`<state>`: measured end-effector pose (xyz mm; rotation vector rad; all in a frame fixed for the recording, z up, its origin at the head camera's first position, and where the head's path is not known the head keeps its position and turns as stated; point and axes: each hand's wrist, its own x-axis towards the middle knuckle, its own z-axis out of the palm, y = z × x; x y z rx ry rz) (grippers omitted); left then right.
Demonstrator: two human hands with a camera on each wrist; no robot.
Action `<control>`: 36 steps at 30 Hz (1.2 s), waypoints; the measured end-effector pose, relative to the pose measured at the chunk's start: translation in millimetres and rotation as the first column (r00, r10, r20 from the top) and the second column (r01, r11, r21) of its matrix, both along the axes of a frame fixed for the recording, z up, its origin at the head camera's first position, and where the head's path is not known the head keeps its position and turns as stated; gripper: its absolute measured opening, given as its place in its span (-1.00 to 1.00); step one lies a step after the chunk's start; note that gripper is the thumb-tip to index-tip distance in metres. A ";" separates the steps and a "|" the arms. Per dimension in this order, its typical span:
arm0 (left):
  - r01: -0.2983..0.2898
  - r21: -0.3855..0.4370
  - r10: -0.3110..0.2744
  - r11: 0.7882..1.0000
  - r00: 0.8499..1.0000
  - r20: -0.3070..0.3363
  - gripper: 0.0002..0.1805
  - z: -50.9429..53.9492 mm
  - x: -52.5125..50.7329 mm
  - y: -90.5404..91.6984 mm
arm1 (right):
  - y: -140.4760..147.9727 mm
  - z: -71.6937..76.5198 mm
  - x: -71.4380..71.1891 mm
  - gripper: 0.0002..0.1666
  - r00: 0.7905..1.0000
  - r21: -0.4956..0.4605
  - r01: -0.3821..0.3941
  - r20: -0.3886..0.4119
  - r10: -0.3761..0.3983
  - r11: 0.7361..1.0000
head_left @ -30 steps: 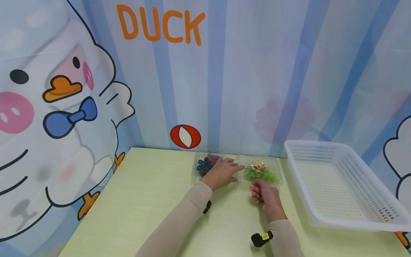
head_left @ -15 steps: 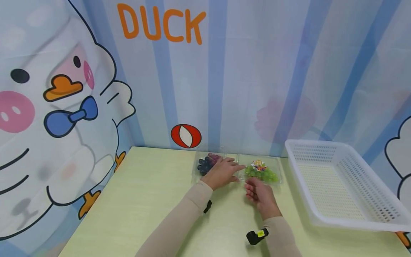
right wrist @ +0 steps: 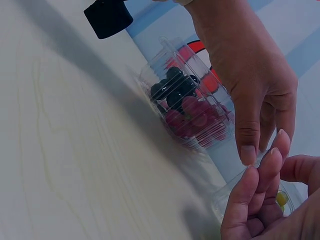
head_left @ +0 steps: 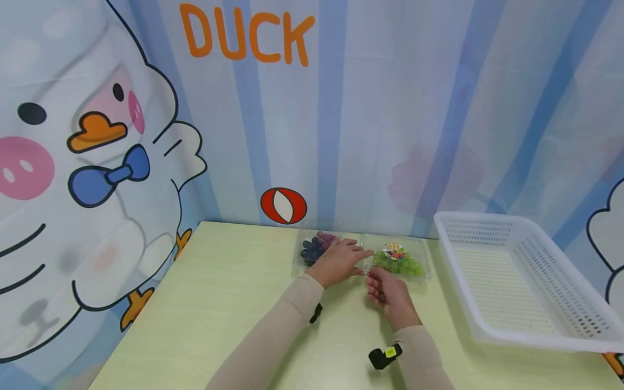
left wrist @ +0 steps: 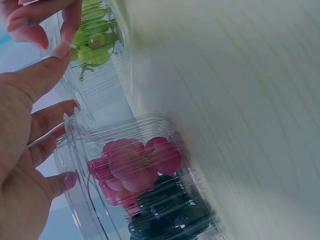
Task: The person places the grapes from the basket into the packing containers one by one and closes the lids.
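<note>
A clear plastic box of green grapes (head_left: 400, 263), with a round sticker on its lid, lies at the back of the table. Left of it is a clear box of dark and pink grapes (head_left: 312, 251), partly hidden by my left hand (head_left: 338, 262). That hand's fingers are spread, the forefinger reaching the green-grape box's left end, the thumb by its near left corner. Other fingertips (left wrist: 69, 180) touch the dark-grape box's rim in the left wrist view. My right hand (head_left: 391, 295) has curled fingers and pinches the green-grape box's near rim beside the left thumb.
A white perforated plastic basket (head_left: 502, 292) stands on the right of the pale table (head_left: 209, 292). Behind the boxes hangs a striped cloth (head_left: 361, 119) with cartoon prints. A black wrist camera (head_left: 385, 356) sits on my right forearm.
My right hand has slid left along the green-grape box's near edge, up to the left thumb. My left hand and both boxes have stayed in place.
</note>
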<state>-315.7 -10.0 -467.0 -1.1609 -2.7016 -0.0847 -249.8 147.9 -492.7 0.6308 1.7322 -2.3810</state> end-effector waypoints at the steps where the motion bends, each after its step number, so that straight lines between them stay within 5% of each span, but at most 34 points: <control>1: 0.000 0.002 0.000 1.000 1.000 0.003 -0.34 -0.1 0.1 0.0 | -1.2 0.3 0.1 -0.84 1.000 0.001 0.001 0.000 -0.001 1.000; 24: 0.004 0.014 -0.004 1.000 1.000 -0.010 -0.40 0.0 1.8 -0.9 | -19.7 -1.6 -4.6 -0.78 1.000 -0.020 0.022 0.007 -0.022 1.000; 30: 0.004 -0.002 -0.004 1.000 0.999 -0.036 -0.41 -1.7 0.3 -0.8 | -20.5 -1.4 -3.6 -0.72 0.999 -0.169 0.032 0.047 -0.025 0.985; 36: 0.004 -0.015 -0.005 1.000 0.999 -0.040 -0.39 -2.4 -1.0 -0.4 | -22.9 1.4 -3.5 -0.66 0.993 -0.371 0.076 0.113 -0.036 0.925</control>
